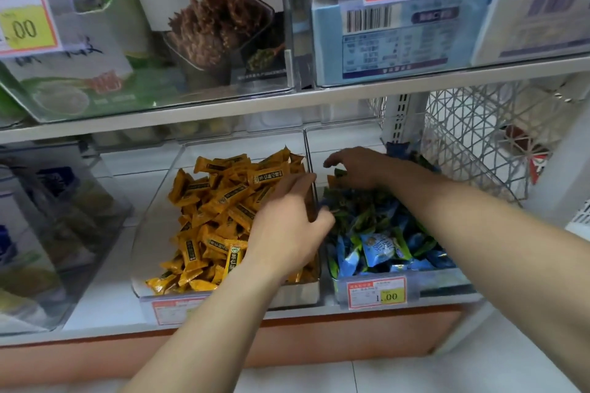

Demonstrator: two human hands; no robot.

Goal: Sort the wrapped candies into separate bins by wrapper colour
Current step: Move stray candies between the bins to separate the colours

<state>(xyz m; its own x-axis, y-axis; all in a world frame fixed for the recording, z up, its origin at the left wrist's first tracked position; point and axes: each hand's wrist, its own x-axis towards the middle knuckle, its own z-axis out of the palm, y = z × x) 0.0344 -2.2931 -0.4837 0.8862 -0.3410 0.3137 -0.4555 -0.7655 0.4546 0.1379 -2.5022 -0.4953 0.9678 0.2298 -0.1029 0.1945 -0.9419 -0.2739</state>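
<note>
head | right hand (357,166) nearer, spread open over orange candy (333,181) at blue-candy bin's (399,277) far-left | left hand (290,233) loosely curled on the divide, grip unclear | orange-candy bin (153,198) lies left

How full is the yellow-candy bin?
Partly full. The yellow candies pile toward the right and back of the clear bin; its left floor shows bare.

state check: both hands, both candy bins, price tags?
left hand: fingers over the divider between bins, grip unclear
right hand: palm down on blue candies, grip unclear
orange-candy bin: heaped, all orange
blue-candy bin: blue and green wrappers, an orange one at back
price tag: on blue-candy bin front
</note>
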